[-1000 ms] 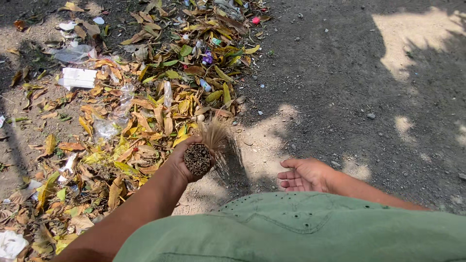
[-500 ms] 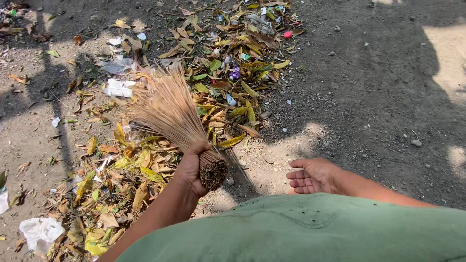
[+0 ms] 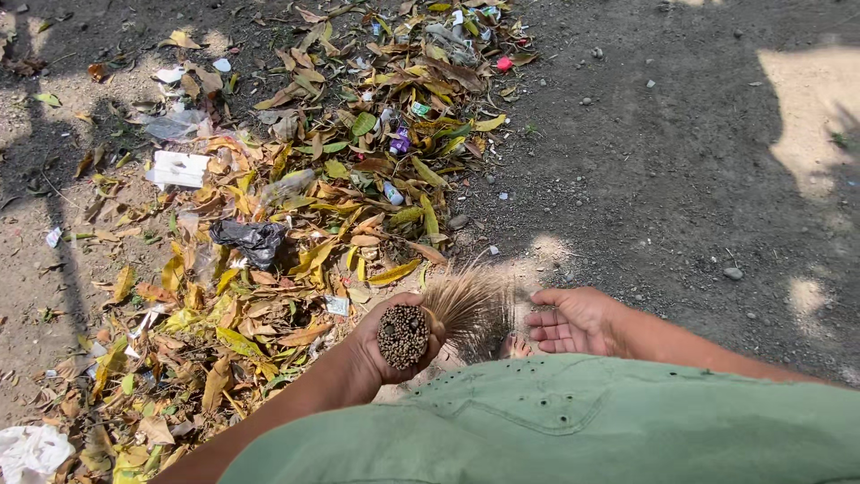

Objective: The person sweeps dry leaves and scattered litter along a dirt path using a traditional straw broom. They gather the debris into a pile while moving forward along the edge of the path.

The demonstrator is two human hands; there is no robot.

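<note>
My left hand [image 3: 381, 345] grips the bound end of a stick broom [image 3: 452, 309], whose cut stalk ends face the camera. The broom's thin bristles fan out to the right, blurred, over bare ground close to my feet. My right hand [image 3: 573, 321] hangs open, palm up, just right of the bristle tips and holds nothing. A wide pile of yellow and brown dry leaves [image 3: 296, 224] mixed with litter lies on the ground in front of and left of my left hand. My green shirt [image 3: 582, 421] fills the bottom of the view.
In the pile lie a black plastic bag [image 3: 251, 240], a white flat wrapper [image 3: 179, 168], a clear plastic bag [image 3: 175, 125] and a small red cap [image 3: 503, 64]. White crumpled plastic [image 3: 31, 453] sits at the bottom left. Dark gravel ground [image 3: 681, 152] spreads to the right.
The broom has swung from over the leaf pile on the left down and right, so its bristles now point toward my right hand. The view shifted slightly right.
</note>
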